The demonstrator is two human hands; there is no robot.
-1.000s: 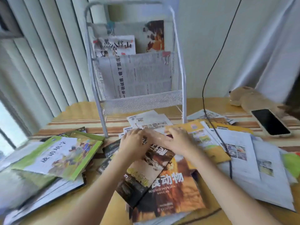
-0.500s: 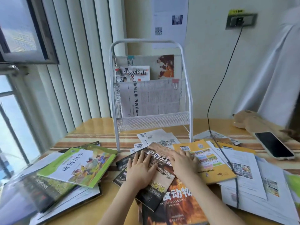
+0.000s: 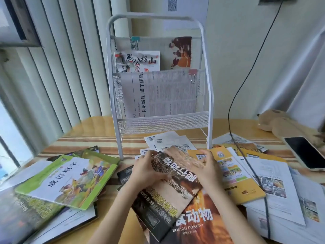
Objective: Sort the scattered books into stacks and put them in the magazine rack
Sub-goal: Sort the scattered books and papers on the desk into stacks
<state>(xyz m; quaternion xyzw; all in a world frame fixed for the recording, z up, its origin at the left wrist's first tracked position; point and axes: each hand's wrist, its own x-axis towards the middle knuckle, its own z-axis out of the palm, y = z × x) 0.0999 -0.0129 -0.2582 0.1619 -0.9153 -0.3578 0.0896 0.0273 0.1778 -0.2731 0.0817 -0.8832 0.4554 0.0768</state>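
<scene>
A dark animal book (image 3: 168,187) lies tilted on top of an orange book (image 3: 198,224) in front of me. My left hand (image 3: 146,169) grips its left edge and my right hand (image 3: 205,166) grips its far right corner, which is lifted a little. Behind it stands the white wire magazine rack (image 3: 209,95) with papers and a picture book in it. A green book (image 3: 70,180) tops a pile at the left. A yellow book (image 3: 235,178) and white booklets (image 3: 274,189) lie at the right.
A phone (image 3: 306,152) lies at the right edge beside a brown plush toy (image 3: 279,122). A black cable (image 3: 246,80) hangs from the wall socket across the right-hand papers. Vertical blinds (image 3: 58,67) and a window are at the left. Barcode sheets (image 3: 168,140) lie under the rack.
Both hands went from pressing flat on the dark book to grasping its edges and lifting its far end. The camera tilted up, then nearer.
</scene>
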